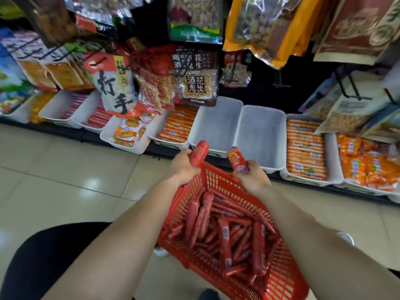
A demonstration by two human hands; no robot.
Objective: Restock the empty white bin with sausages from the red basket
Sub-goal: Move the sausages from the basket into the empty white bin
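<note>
Left hand (184,167) and right hand (252,177) each curl round one sausage (199,153) above the red basket (216,176). Beyond it, the white bin (216,124) holds nothing; restocking appears barely begun.

The red plastic lattice basket (218,180) is cut off by the bottom edge, and the glossy hanging snack bags (195,18) above are blurred and cropped.
</note>
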